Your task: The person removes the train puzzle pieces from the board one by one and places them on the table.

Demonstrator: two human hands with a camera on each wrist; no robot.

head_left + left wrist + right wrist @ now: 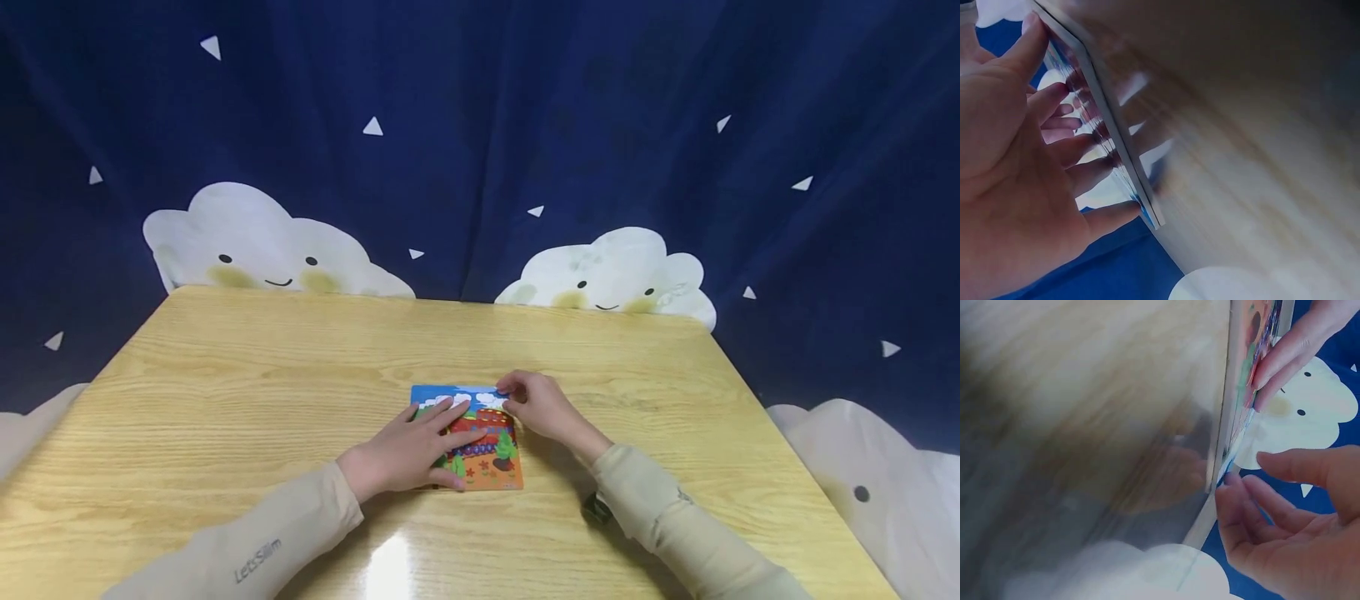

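Note:
A small, flat picture puzzle [483, 475] with a pale rim lies on the wooden table, showing clouds, a red train-like shape, trees and flowers. Spread across its left half is my left hand [416, 446], fingers straight and their tips resting on the picture. In the left wrist view, the fingertips touch the face of the puzzle [1100, 119]. My right hand [543, 407] is at the top right corner, fingers loosely bent. The right wrist view has its fingertips [1230, 481] against the corner, with the thumb apart; nothing shows between them. Both hands hide parts of the picture.
The light wooden table [285, 358] extends around the puzzle on all sides. Behind it hangs a dark blue curtain [450, 100] with white triangles and cloud faces. A dark object [597, 508] shows under the right sleeve at the wrist.

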